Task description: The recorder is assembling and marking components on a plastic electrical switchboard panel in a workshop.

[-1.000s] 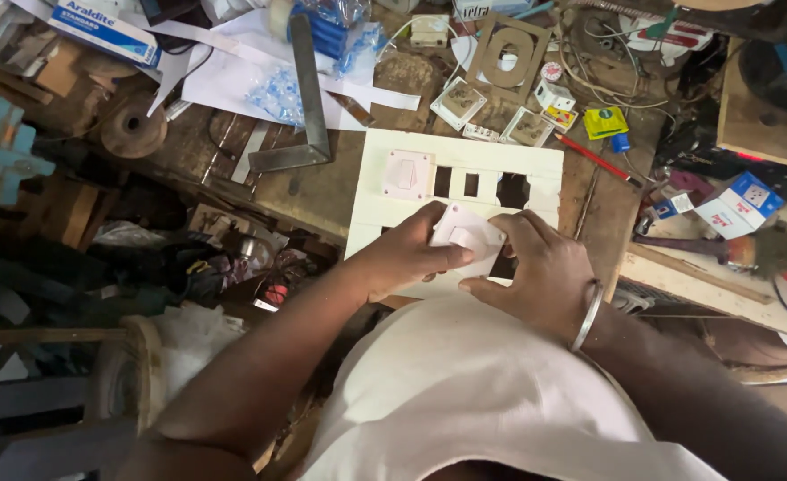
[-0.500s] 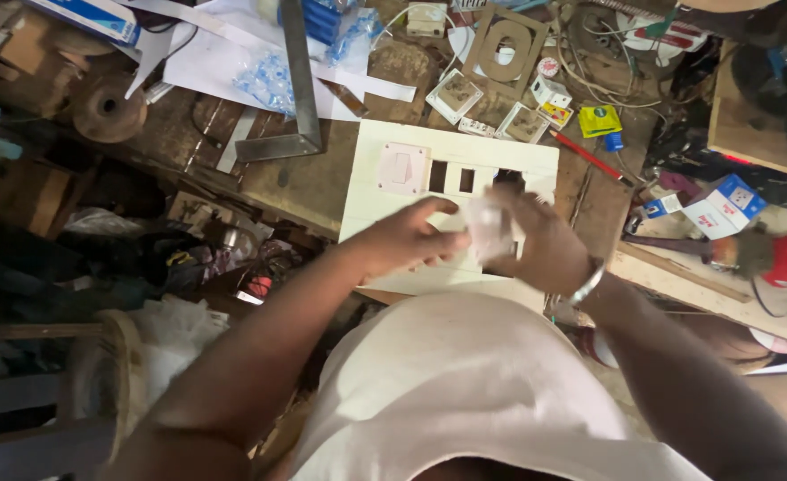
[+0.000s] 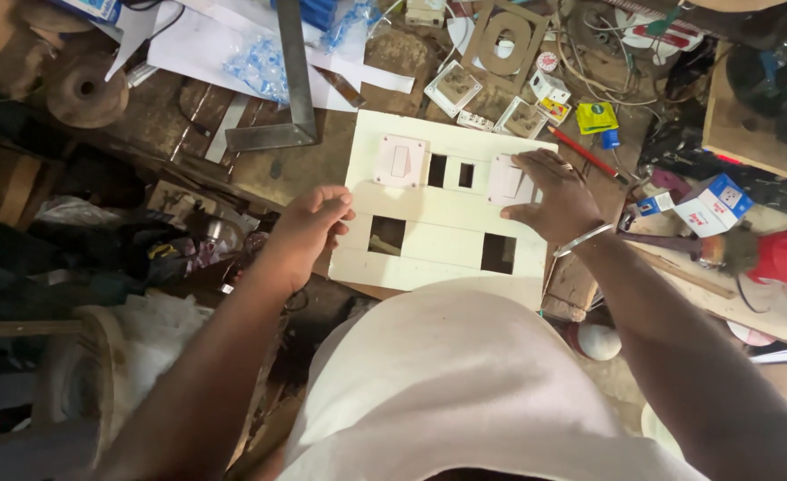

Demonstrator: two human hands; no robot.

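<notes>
A cream-white board (image 3: 438,218) with several rectangular cut-outs lies on the cluttered wooden bench. A white switch (image 3: 400,160) sits in its upper left. My right hand (image 3: 549,196) presses a second white switch (image 3: 507,181) against the board's upper right corner, fingers over it. My left hand (image 3: 309,227) grips the board's left edge with curled fingers. A metal bangle (image 3: 580,239) circles my right wrist.
A steel square (image 3: 291,80) lies above the board beside papers and a blue plastic bag (image 3: 260,64). Loose switch parts (image 3: 491,107), a red pencil (image 3: 585,153), small boxes (image 3: 709,203) and a red-capped tool (image 3: 781,256) crowd the right. Dark clutter fills the left.
My right hand carried the white switch from the board's lower middle up to its upper right corner. My left hand moved off the switch to the board's left edge.
</notes>
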